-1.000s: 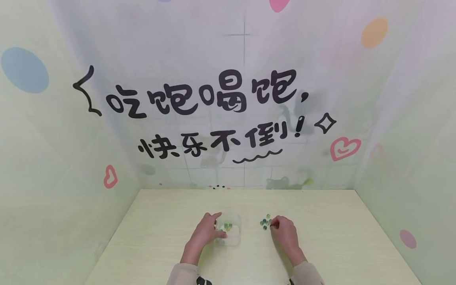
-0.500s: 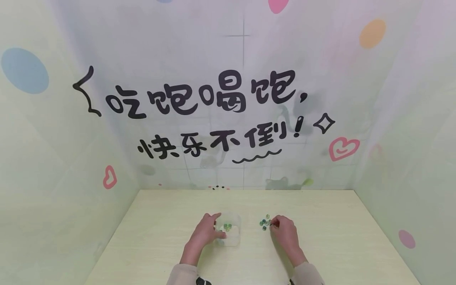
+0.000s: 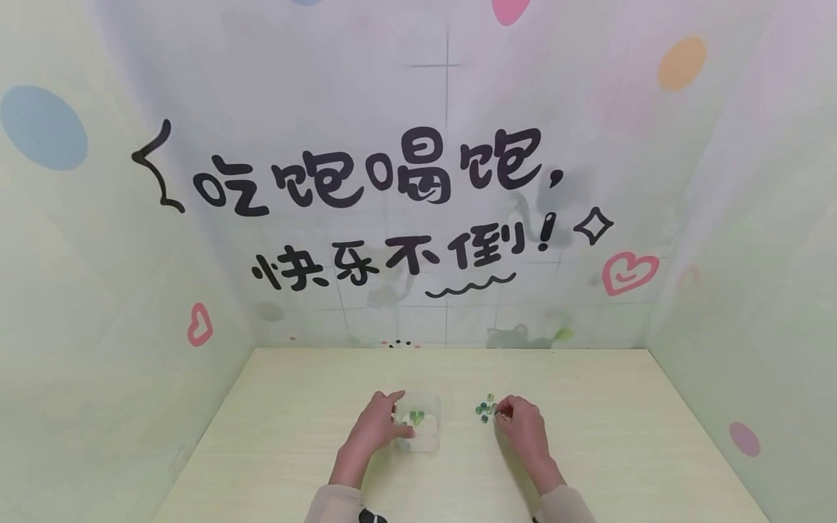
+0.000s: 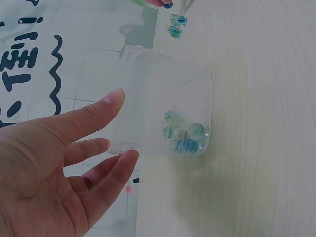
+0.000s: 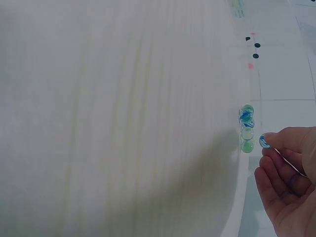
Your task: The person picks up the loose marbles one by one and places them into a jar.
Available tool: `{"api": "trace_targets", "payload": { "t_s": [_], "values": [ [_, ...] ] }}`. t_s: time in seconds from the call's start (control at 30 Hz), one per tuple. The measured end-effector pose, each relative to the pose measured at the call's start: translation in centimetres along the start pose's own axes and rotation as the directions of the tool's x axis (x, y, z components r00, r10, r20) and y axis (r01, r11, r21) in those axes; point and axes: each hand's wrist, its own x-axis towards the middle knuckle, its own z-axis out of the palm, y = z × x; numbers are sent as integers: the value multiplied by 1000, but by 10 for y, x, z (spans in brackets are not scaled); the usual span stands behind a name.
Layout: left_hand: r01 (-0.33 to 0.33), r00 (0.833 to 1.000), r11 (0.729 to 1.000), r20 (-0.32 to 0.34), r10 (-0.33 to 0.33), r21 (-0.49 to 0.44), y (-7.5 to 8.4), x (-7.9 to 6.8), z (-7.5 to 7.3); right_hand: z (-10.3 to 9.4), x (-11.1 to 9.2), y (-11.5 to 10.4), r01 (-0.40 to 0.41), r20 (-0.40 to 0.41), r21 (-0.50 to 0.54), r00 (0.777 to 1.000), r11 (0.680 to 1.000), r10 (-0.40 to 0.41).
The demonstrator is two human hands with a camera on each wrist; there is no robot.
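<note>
A clear plastic container point(image 3: 428, 439) stands on the table, with several green and blue glass marbles point(image 4: 187, 144) on its bottom. My left hand point(image 3: 377, 427) holds it from the left, thumb on one side of the rim and fingers on the other. To the right of the container lies a loose cluster of marbles point(image 3: 484, 409). My right hand point(image 3: 525, 430) is at the cluster's right side. Between its thumb and finger it pinches one blue-and-white marble point(image 5: 264, 141), which shows apart from the others in the right wrist view.
The pale wooden table point(image 3: 301, 407) ends at a back wall point(image 3: 314, 319) of printed cloth with black lettering. Similar cloth walls point(image 3: 739, 305) rise at the left and right sides.
</note>
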Motion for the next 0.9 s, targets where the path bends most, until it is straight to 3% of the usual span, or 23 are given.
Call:
{"api": "trace_targets", "payload": {
  "t_s": [0.9],
  "values": [
    [8, 1000, 1000, 16, -8, 5, 2, 6, -7, -6, -2, -16, 19, 9, 15, 1000, 1000, -19]
  ]
}}
